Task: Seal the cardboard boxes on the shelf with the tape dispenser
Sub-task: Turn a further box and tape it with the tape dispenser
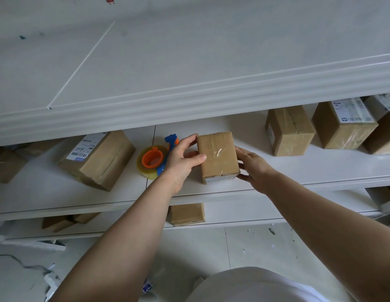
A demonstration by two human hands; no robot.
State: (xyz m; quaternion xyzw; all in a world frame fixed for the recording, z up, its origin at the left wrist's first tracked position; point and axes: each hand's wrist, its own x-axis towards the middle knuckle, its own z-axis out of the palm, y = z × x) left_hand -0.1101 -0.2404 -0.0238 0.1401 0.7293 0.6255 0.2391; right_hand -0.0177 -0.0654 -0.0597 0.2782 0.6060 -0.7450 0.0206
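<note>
- Left hand point(182, 159): fingers curled over the far left corner of a small cardboard box point(218, 156), thumb pressed flat on the box's taped top near its left edge. Grip closed on the box.
- Right hand point(252, 165): fingers spread along the box's right side, fingertips reaching the lower right corner, palm against the cardboard. Also gripping the box, from the opposite side.
- The small box sat on the middle shelf point(298, 168), near its front lip, held between both hands. Clear tape ran lengthwise over its top and caught the light; a pale label edge showed on its near face.
- Tape dispenser point(155, 159): just left of the left hand on the same shelf, resting untouched. Orange hub, blue handle, a roll of clear yellowish tape. The left wrist hid part of it.
- Further left, a longer labelled box point(98, 159) lay at an angle, with another box point(6, 165) beyond it at the frame's edge.
- To the right, well apart from the hands, three more boxes stood toward the back of the shelf: a plain taped one point(290, 130), then one with a shipping label point(344, 125), then one cut off by the frame point(383, 127).
- Lower shelf: one box point(187, 214) directly under the hands, others to the left point(65, 221).
- Both forearms were bare.
</note>
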